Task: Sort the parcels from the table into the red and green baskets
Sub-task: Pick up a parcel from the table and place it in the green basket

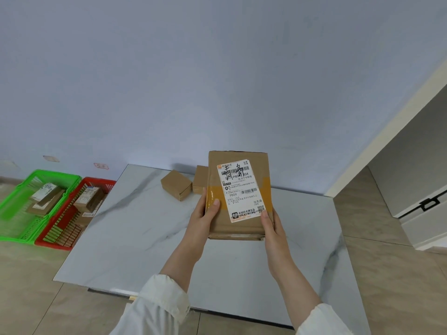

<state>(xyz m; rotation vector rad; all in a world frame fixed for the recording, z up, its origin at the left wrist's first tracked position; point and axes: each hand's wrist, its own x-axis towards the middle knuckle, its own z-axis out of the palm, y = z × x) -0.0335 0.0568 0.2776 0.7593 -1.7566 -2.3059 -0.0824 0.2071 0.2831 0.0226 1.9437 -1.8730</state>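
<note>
A flat brown cardboard parcel (251,163) with a white shipping label and handwritten black characters is held up above the white marble table (135,238). My left hand (205,213) grips its lower left edge and my right hand (272,227) grips its lower right corner. Two small brown boxes lie at the table's far side: one (176,184) in the open, another (200,178) partly hidden behind the held parcel. On the floor to the left stand the green basket (14,213) and the red basket (60,230), each holding labelled parcels.
A pale blue wall runs behind the table. White cabinet furniture (416,197) stands at the right. Beige tiled floor (29,286) surrounds the table.
</note>
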